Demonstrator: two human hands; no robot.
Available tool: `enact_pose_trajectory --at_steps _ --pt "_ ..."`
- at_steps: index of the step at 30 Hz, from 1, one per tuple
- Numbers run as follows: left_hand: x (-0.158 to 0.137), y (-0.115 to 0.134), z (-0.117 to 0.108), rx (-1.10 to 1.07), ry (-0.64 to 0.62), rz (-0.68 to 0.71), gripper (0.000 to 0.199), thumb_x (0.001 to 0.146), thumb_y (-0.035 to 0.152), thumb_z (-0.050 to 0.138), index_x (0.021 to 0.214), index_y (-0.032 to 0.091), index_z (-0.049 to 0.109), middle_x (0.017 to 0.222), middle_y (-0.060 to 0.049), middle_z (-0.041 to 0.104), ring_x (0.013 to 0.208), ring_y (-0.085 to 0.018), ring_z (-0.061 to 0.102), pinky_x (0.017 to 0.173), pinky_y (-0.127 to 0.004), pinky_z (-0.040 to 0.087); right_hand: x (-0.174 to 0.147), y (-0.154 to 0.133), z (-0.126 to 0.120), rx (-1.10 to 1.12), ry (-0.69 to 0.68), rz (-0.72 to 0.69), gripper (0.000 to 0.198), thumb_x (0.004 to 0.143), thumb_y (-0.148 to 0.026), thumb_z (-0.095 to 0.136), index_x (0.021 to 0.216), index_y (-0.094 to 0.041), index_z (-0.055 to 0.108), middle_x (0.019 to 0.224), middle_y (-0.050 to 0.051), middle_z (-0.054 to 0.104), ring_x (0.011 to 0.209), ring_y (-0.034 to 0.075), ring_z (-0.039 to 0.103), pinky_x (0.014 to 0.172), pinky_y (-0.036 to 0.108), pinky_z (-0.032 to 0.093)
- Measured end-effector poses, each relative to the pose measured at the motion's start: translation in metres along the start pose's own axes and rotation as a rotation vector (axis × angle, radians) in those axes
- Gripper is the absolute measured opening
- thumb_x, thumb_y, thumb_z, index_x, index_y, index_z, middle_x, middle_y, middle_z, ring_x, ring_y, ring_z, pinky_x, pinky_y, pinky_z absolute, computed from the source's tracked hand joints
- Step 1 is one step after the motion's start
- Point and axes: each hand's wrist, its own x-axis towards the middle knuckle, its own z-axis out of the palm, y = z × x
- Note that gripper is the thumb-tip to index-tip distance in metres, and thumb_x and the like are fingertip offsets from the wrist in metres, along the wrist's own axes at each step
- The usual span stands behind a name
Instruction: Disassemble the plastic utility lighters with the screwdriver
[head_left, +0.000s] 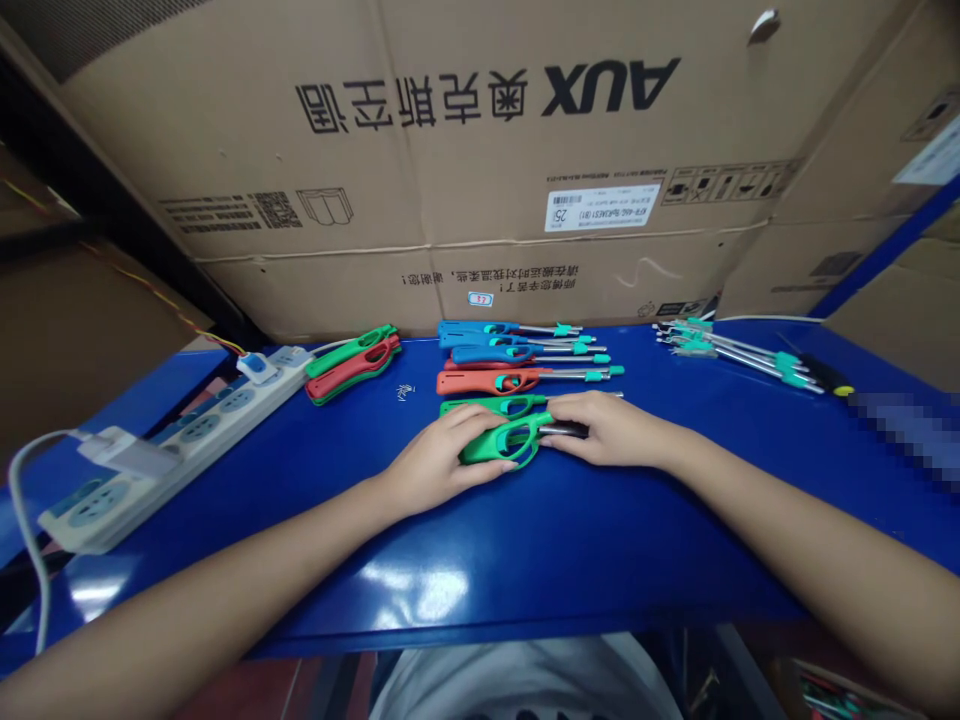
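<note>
My left hand (435, 455) is closed around the body of a green long-necked gas lighter (491, 443), with its trigger loop pointing right. Fingers of my right hand (626, 430) grip a dark rod (564, 430) at the lighter's front end; whether it is fixed to the lighter I cannot tell. Just behind lies another green lighter (517, 405), partly covered by my hands. Farther back, an orange lighter (484, 381) and several blue lighters (480, 353) lie in a row, metal necks to the right.
Green and red lighter shells (352, 365) are stacked at left, beside small metal pins (405, 392). A power strip (202, 440) runs along the left. Metal tubes with teal parts (750, 355) and a black-handled tool (825, 375) lie right. Cardboard (450, 200) walls the blue table's (540, 560) back.
</note>
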Motion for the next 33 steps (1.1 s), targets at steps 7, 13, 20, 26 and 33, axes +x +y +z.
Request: enact_pose_trajectory --at_steps 7,13,20,26,33 --pt "0.0 0.0 0.0 -0.001 -0.026 -0.013 0.044 0.092 0.048 0.07 0.126 0.021 0.064 0.119 -0.011 0.065 0.113 -0.027 0.064 0.098 -0.041 0.054 0.003 -0.003 0.001 0.117 0.026 0.029 0.024 0.101 -0.037 0.056 0.107 -0.018 0.068 0.094 0.005 0.073 0.081 0.016 0.066 0.073 0.027 0.05" --pt "0.0 0.002 -0.001 0.005 -0.014 -0.011 0.043 0.094 0.048 0.068 0.126 0.022 0.061 0.121 -0.011 0.065 0.116 -0.028 0.062 0.101 -0.044 0.052 0.005 -0.003 0.005 0.206 0.07 -0.008 0.019 0.099 -0.031 0.057 0.099 -0.019 0.072 0.093 0.006 0.073 0.085 0.017 0.068 0.078 0.029 0.054" --pt "0.0 0.001 0.0 -0.031 -0.017 -0.008 0.042 0.094 0.048 0.067 0.127 0.022 0.06 0.124 -0.012 0.064 0.119 -0.029 0.06 0.104 -0.046 0.05 0.003 -0.004 0.008 0.136 0.063 0.033 0.014 0.096 -0.028 0.059 0.099 -0.022 0.072 0.094 0.005 0.074 0.086 0.018 0.069 0.079 0.03 0.054" --pt "0.0 0.003 0.001 -0.014 -0.011 -0.007 0.042 0.096 0.048 0.065 0.126 0.021 0.057 0.122 -0.012 0.063 0.116 -0.028 0.061 0.101 -0.043 0.051 0.004 0.001 0.013 0.075 0.071 0.013 0.021 0.101 -0.032 0.053 0.097 -0.021 0.071 0.095 0.006 0.073 0.088 0.018 0.069 0.078 0.03 0.052" --pt "0.001 0.007 -0.007 -0.058 0.104 -0.002 0.036 0.1 0.042 0.059 0.129 0.021 0.054 0.125 -0.011 0.066 0.114 -0.026 0.064 0.101 -0.04 0.052 0.004 -0.002 0.009 0.049 0.06 -0.015 0.027 0.102 -0.032 0.05 0.086 -0.019 0.066 0.083 0.004 0.069 0.073 0.014 0.062 0.069 0.026 0.046"
